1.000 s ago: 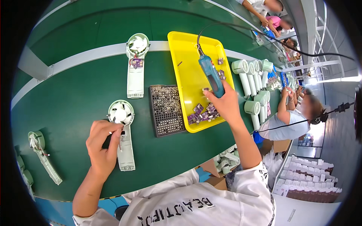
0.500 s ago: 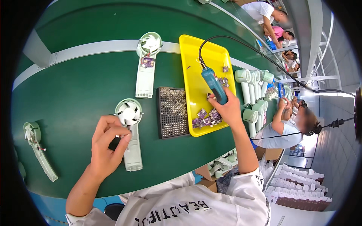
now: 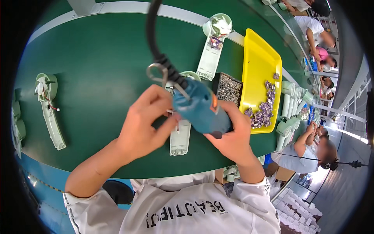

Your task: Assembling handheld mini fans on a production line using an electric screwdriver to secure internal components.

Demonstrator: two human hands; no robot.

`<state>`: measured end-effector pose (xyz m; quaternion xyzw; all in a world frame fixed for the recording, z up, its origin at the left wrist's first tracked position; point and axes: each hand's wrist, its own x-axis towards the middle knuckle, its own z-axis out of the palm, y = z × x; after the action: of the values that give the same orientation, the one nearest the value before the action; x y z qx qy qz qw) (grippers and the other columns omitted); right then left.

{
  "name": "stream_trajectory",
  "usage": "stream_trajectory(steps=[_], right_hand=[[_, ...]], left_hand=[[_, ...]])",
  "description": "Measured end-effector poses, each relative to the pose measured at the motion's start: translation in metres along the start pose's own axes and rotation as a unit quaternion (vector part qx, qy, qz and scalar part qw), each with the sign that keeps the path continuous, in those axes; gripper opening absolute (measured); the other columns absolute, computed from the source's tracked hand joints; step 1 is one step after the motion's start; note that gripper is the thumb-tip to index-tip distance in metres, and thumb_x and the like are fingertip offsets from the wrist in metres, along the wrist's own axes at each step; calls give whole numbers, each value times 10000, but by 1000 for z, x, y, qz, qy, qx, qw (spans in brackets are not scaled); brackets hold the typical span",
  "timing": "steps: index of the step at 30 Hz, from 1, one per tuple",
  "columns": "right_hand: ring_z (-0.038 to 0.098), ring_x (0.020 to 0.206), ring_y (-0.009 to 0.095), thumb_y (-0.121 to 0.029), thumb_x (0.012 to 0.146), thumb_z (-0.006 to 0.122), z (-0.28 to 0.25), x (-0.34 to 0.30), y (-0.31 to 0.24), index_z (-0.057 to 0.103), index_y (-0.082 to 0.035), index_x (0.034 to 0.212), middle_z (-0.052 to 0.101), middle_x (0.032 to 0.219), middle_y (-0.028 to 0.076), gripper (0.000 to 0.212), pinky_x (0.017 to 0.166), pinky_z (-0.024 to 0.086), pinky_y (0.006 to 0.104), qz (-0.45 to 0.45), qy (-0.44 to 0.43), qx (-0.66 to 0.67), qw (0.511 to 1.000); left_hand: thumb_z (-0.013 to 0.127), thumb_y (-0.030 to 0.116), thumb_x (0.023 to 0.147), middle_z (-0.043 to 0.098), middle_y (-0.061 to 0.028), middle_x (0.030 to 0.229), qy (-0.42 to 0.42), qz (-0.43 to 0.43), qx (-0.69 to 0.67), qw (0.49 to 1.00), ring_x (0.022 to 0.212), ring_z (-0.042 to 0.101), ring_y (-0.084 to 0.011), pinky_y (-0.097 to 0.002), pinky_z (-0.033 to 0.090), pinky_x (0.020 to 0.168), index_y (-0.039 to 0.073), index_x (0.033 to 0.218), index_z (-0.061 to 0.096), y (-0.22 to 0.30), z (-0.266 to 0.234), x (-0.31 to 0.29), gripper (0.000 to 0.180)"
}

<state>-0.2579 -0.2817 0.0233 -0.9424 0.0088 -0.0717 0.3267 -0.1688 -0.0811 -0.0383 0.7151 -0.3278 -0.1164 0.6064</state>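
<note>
My right hand (image 3: 235, 134) is wrapped round a teal electric screwdriver (image 3: 200, 107), raised and looming large, with its black cable running upward. Under it lies a pale green handheld-fan shell (image 3: 180, 140); the screwdriver hides most of the round fan end, and its tip is out of sight. Beside the screwdriver, my left hand (image 3: 146, 121) pinches at the shell's upper part, thumb and forefinger together. A small white bit shows at these fingertips, too small to name. A thin red wire appears just below them.
A yellow tray (image 3: 253, 58) holds purple circuit boards (image 3: 267, 105). Left of it sits a black screw holder (image 3: 230, 89). Other open fan shells lie at the back (image 3: 210, 58) and left (image 3: 50, 113). Assembled-looking pale green shells (image 3: 287, 97) stand right, near a co-worker (image 3: 300, 154).
My right hand has brought the screwdriver from over the yellow tray leftward above the near fan shell. My left hand stays pinched at that shell. The whole view has shifted.
</note>
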Motion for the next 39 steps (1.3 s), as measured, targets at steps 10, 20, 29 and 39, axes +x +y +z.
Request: stream_trajectory(steps=[10, 20, 29, 39], right_hand=[[634, 747, 74, 56, 768, 774, 4, -13, 1, 606, 10, 1086, 696, 892, 56, 362, 616, 501, 196, 133, 1, 132, 982], [706, 832, 176, -75, 692, 852, 18, 9, -12, 607, -20, 1100, 702, 915, 109, 479, 725, 544, 296, 56, -46, 25, 997], [693, 802, 201, -72, 723, 834, 24, 13, -6, 600, -21, 1109, 690, 932, 111, 454, 746, 539, 305, 48, -72, 25, 996], [710, 817, 220, -105, 767, 823, 22, 15, -10, 594, -23, 1126, 702, 928, 127, 434, 725, 544, 318, 73, -91, 6, 993]], left_hand=[[770, 29, 733, 434, -119, 1101, -116, -12, 26, 993, 902, 596, -269, -376, 541, 747, 67, 1161, 590, 6, -4, -4, 466], [664, -59, 836, 620, -132, 964, 38, -66, -26, 997, 802, 691, -294, -327, 613, 713, -17, 998, 642, 1, 1, -1, 169], [663, -32, 829, 626, -137, 966, 60, -45, 4, 997, 681, 631, -310, -382, 514, 593, 5, 1020, 650, -4, 5, -6, 195], [715, -4, 792, 627, -127, 1007, 28, -10, 49, 998, 713, 652, -303, -374, 544, 626, 18, 974, 681, 1, 3, -7, 186]])
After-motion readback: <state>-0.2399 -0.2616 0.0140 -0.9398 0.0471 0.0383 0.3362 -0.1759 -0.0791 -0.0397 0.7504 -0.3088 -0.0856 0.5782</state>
